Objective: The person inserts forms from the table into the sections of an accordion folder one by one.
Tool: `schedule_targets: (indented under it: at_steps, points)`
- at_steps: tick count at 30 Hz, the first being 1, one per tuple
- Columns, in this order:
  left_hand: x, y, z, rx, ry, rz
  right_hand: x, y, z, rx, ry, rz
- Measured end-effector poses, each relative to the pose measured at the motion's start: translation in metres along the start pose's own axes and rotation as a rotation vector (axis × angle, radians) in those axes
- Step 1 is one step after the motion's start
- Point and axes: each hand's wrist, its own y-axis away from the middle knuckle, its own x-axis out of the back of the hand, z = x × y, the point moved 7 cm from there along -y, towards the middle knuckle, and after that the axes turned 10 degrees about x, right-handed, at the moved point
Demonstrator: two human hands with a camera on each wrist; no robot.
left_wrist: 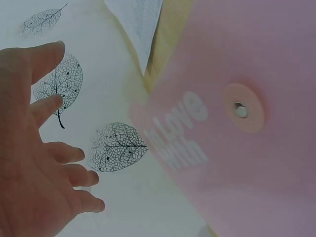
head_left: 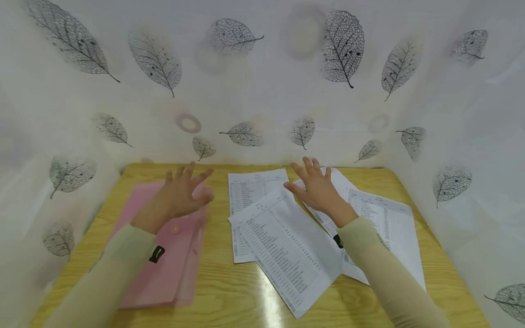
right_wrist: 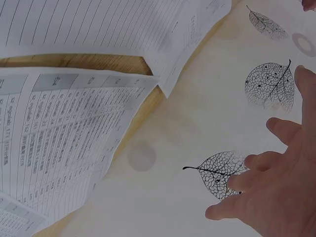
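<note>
My left hand (head_left: 180, 193) is held with spread fingers above a pink document folder (head_left: 164, 269) on the left of the table. The folder has a round button with a metal snap (left_wrist: 240, 109) and white lettering, both clear in the left wrist view. My right hand (head_left: 317, 189), fingers spread too, is over the printed sheets on the right and holds nothing. Beneath and beside it lie several sheets: a slanted front sheet (head_left: 287, 250), one partly under it (head_left: 244, 193), and another at the right (head_left: 385, 223). In the right wrist view, a printed sheet (right_wrist: 64, 133) fills the left side.
The wooden table (head_left: 229, 291) has a light grain and a glare spot near the front. Behind and on both sides rises a white covering (head_left: 262, 100) printed with dark leaf skeletons. The rightmost sheet's edge lies near the table's right edge.
</note>
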Motion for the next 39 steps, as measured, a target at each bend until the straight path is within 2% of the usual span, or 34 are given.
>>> schedule_targets:
  at_steps: [7, 12, 23, 26, 39]
  points:
    - [-0.015, 0.010, -0.006, 0.017, 0.021, -0.054, -0.013, -0.008, -0.026, 0.067, 0.002, -0.003]
    - [-0.025, 0.017, -0.009, 0.032, 0.002, -0.090, -0.027, -0.010, -0.045, 0.108, -0.026, -0.041]
    - [-0.043, 0.029, -0.015, 0.051, 0.006, -0.102, -0.051, -0.015, -0.076, 0.200, -0.031, -0.092]
    - [-0.048, 0.032, -0.017, 0.063, 0.019, -0.121, -0.057, -0.014, -0.084, 0.218, -0.046, -0.107]
    - [-0.054, 0.038, -0.018, 0.066, 0.053, -0.134, -0.096, -0.015, -0.120, 0.301, -0.064, -0.181]
